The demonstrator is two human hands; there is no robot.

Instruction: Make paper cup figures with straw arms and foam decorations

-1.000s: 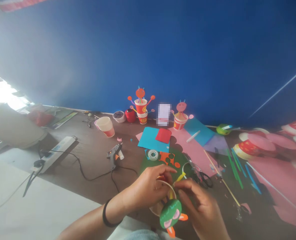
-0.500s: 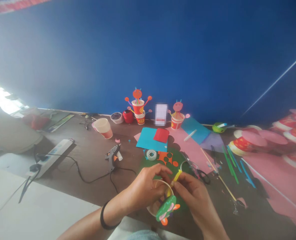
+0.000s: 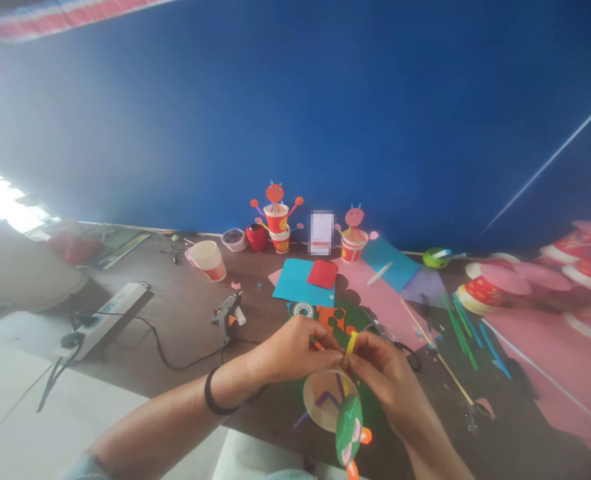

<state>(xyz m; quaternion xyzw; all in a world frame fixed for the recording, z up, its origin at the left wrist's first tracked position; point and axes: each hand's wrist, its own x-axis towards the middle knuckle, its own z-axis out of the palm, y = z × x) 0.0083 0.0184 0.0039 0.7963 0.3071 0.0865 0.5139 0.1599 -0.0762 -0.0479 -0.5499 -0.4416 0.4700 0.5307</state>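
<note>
A paper cup [image 3: 320,423] lies tilted below my hands with its mouth toward me, purple strips [image 3: 331,400] showing inside. On its right rim hangs a green paper face [image 3: 348,427] with pink patches and orange pieces. My right hand [image 3: 388,370] pinches a bent yellow strip [image 3: 351,345] that runs up out of the cup. The fingertips of my left hand [image 3: 300,347] are closed at the same strip, just above the rim; the exact pinch point is partly hidden.
A hot glue gun [image 3: 228,317] with its cord and a power strip [image 3: 112,317] are left. Finished cup figures [image 3: 276,220] stand by the blue wall. Blue paper [image 3: 295,280], a tape roll [image 3: 304,311], scissors [image 3: 382,330] and green strips [image 3: 460,330] lie around; decorated cups [image 3: 482,287] are right.
My left hand has come up out of the cup's mouth to the yellow strip. The cup now shows more of its inside, and the green face has shifted right and down.
</note>
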